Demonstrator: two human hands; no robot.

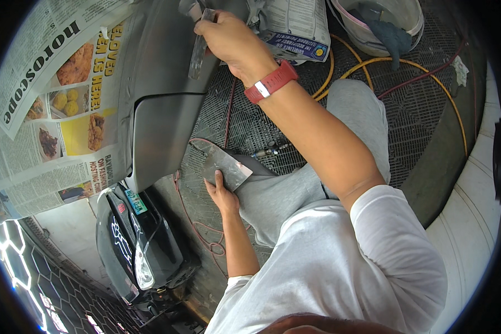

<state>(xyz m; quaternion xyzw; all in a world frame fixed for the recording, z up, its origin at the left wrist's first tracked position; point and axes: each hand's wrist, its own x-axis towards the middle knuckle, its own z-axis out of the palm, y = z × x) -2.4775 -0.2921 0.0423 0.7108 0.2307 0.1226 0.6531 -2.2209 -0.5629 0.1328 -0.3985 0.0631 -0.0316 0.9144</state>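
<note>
"Nearest us, at the bottom edge, is a brown curve (312, 324), too cropped to name, then the white shirt (328, 261). Why the newspaper (53, 147)?"

"Probably to shield the bodywork under it. It lies left of the bare grey car panel (170, 61)."

"And that flat grey plate (227, 168) beside the lap?"

"Left hand (224, 195) pinches its near edge, thumb on top, fingers largely hidden; I'd guess that leaves most of the upper face free."

"Right hand (231, 42)?"

"Closed around the upper end of a flat blade (196, 60), reaching over the panel. Whether blade and panel touch, I can't tell."
</note>
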